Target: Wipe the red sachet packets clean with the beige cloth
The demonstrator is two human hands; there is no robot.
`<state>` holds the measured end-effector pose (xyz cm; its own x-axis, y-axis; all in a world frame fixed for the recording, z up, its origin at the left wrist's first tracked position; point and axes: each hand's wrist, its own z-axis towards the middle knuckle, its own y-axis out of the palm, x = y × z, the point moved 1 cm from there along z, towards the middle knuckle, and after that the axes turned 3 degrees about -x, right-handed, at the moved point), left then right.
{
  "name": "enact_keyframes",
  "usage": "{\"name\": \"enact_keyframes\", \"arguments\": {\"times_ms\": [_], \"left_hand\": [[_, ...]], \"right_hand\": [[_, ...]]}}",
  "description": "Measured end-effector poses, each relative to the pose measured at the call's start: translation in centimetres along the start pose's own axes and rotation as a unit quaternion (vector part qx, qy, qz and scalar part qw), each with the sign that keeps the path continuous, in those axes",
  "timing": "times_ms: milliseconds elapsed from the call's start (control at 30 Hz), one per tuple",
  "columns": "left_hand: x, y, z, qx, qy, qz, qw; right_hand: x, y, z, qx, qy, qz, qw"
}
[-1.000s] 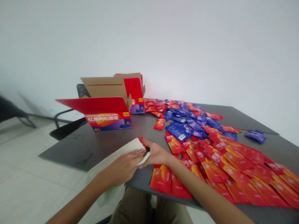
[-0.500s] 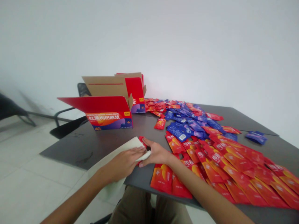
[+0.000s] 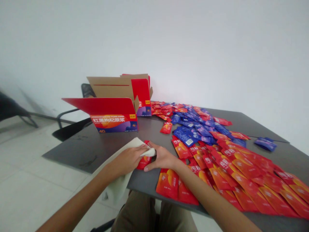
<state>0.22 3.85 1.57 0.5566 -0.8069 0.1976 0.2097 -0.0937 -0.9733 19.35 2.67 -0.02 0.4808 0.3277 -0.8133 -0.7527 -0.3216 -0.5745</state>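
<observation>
My left hand [image 3: 129, 159] presses a pale cloth [image 3: 117, 187] onto a red pouch [image 3: 144, 162] lying on the table. The cloth drapes from under the fingers over the table's front edge and covers part of the pouch. At the pouch's right side is my right hand [image 3: 161, 158], its fingers on the top end and its thumb by the lower right edge. Right beside that hand, rows of overlapping red pouches [image 3: 169, 183] cover the front of the table, partly hidden by my right forearm.
An open printed carton [image 3: 118, 124] stands on the grey table [image 3: 79, 151] at the left, with another carton [image 3: 144, 108] behind it. Blue pouches [image 3: 185, 137] and red ones lie heaped at the back. A blue pouch [image 3: 265, 143] lies apart at the right. A black chair [image 3: 69, 129] stands beyond the table.
The cloth and my left hand have shifted slightly up and left on the pouch, so more of its red front shows. My right hand stays at its side.
</observation>
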Motion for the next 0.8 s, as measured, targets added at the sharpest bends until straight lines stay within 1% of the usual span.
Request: {"name": "enact_keyframes", "arguments": {"times_ms": [67, 100, 200, 267, 333, 467, 533, 667, 733, 800], "left_hand": [[-0.5, -0.1, 0.5, 0.004, -0.019, 0.008, 1.0], [-0.5, 0.0, 0.5, 0.001, -0.014, 0.011, 1.0], [0.6, 0.6, -0.3, -0.015, 0.04, 0.013, 0.999], [1.2, 0.8, -0.8, -0.016, 0.061, 0.011, 0.998], [1.2, 0.7, -0.6, -0.009, 0.051, 0.004, 0.999], [0.1, 0.1, 0.9, 0.008, 0.004, -0.008, 1.0], [0.2, 0.1, 0.9, 0.002, 0.011, -0.007, 1.0], [1.6, 0.7, -0.6, -0.011, 0.055, -0.001, 0.998], [1.5, 0.8, -0.8, -0.006, 0.046, -0.003, 0.999], [0.8, 0.5, -0.3, 0.003, 0.021, -0.01, 1.0]], "right_hand": [[0.0, 0.0, 0.0, -0.003, -0.007, 0.011, 1.0], [0.0, 0.0, 0.0, -0.004, -0.008, 0.014, 1.0], [0.2, 0.2, 0.1, 0.005, 0.001, 0.01, 1.0], [0.2, 0.2, 0.1, 0.014, 0.007, 0.004, 1.0], [0.1, 0.2, 0.1, 0.011, -0.003, 0.004, 1.0], [-0.2, 0.0, 0.0, 0.003, -0.017, 0.012, 1.0], [-0.2, 0.0, 0.0, 0.005, -0.018, 0.016, 1.0], [0.1, 0.2, 0.1, 0.005, -0.017, -0.006, 1.0], [0.1, 0.2, 0.1, 0.01, -0.013, -0.015, 1.0], [0.0, 0.1, 0.1, 0.009, -0.018, -0.009, 1.0]]}}
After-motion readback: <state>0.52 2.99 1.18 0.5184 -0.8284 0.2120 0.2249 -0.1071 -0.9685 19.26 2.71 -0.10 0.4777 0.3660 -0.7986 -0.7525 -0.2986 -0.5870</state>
